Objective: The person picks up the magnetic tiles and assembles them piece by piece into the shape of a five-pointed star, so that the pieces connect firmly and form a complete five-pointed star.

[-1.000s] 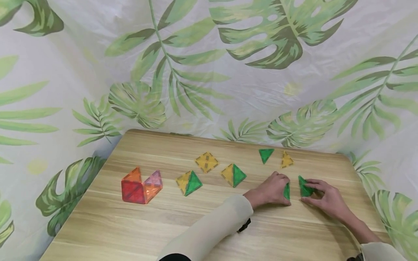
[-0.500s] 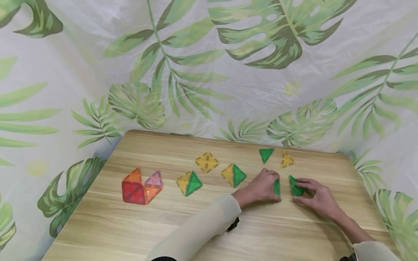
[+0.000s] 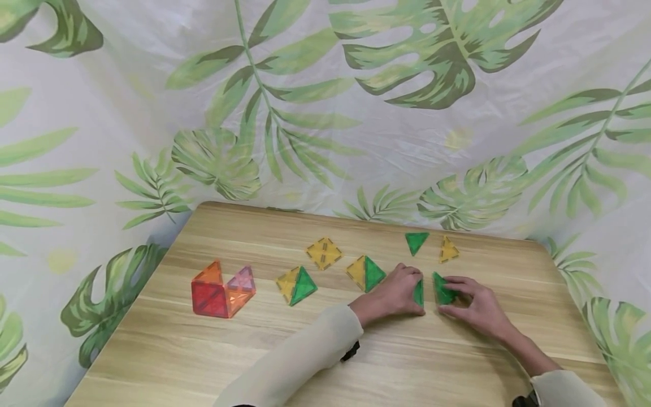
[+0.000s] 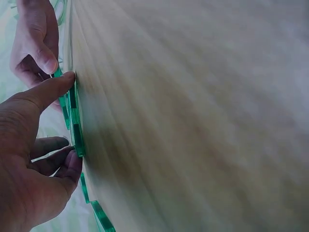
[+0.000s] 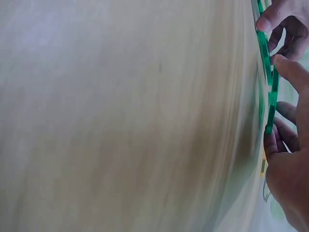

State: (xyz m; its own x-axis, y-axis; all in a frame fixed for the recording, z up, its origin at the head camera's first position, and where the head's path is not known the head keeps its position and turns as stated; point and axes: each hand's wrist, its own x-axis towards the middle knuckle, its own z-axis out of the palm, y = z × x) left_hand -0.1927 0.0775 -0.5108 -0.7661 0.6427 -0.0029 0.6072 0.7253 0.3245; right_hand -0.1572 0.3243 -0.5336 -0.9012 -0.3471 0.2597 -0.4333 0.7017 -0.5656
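Both hands (image 3: 402, 289) (image 3: 470, 305), each still pinching 1 green triangle tile (image 3: 419, 293) (image 3: 442, 289), now farther left.

**Three views, one pair of tiles**

The head camera looks forward and down over the whole light wooden table (image 3: 203, 350). Both wrist cameras sit close, skimming its surface edge-on; all share the translucent green triangular tiles (image 3: 441, 289) (image 4: 75, 121) (image 5: 270, 92).

Both forearms in cream sleeves reach forward and lie low over the surface. The left hand (image 3: 395, 291) is palm down, thumb and curled fingers pinching what it holds on edge. The right hand (image 3: 473, 305) sits just beside it, its 2 nearest fingertips (image 3: 448, 281) pinching likewise.
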